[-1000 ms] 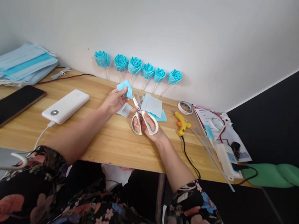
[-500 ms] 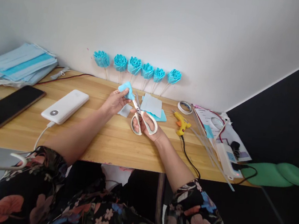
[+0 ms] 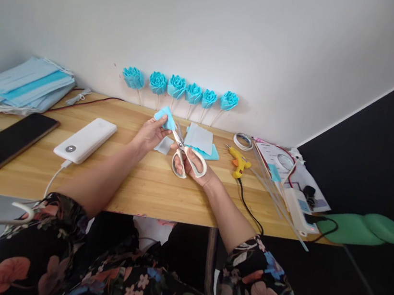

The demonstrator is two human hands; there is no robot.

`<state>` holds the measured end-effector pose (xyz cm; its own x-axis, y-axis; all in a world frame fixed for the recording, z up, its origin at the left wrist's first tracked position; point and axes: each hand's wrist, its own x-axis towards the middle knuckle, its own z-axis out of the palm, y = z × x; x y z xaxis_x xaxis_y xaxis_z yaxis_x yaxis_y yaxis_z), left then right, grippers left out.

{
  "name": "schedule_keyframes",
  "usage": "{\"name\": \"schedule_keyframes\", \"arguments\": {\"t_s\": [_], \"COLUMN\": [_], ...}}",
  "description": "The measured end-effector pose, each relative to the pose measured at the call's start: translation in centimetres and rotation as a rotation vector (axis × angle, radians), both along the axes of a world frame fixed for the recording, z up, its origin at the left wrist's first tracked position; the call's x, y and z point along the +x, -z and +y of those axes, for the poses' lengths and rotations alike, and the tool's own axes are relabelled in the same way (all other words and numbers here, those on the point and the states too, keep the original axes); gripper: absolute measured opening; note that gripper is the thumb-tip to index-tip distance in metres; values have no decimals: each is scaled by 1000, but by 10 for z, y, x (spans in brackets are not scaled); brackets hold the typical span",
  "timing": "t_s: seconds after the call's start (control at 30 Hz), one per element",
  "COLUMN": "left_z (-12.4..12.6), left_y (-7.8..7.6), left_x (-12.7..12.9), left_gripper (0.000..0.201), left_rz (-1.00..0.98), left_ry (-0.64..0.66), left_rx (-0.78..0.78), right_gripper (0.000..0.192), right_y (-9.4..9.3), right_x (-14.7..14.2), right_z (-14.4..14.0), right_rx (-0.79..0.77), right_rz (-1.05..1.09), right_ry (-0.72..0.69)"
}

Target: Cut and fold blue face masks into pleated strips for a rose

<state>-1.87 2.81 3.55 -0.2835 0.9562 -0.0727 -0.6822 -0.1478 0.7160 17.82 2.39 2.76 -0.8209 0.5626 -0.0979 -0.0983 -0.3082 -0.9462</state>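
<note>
Barely shifted since half a second ago, the blue piece (image 3: 165, 117) is pinched in the left hand (image 3: 151, 134) above the table (image 3: 156, 193); scissors (image 3: 181, 146), blades parted near its lower corner, fill the right hand (image 3: 190, 166); six blue flowers (image 3: 176, 87) stand behind; a yellow glue gun (image 3: 240, 162) lies rightward.

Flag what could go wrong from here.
1. The scissors in the right hand have their blades parted, close to the fingers of the left hand; a slip might nick one.
2. The blue piece is held only by the left hand's pinch, so it could shift and give a crooked cut.
3. The glue gun's cord trails to the table's front edge; a sideways sweep might snag it.
</note>
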Motion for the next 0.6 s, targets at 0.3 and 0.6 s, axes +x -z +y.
{"name": "schedule_keyframes", "arguments": {"t_s": [0.3, 0.6], "left_z": [-4, -6], "left_y": [1, 7], "left_x": [7, 12], "left_gripper": [19, 29], "left_rz": [83, 118], "left_ry": [147, 233], "left_rx": [18, 98], "right_gripper": [59, 62], "right_y": [-5, 4], "right_x": [1, -3], "right_z": [-1, 4], "right_rx": [48, 80], "right_rz": [11, 58], "right_ry": [42, 107]}}
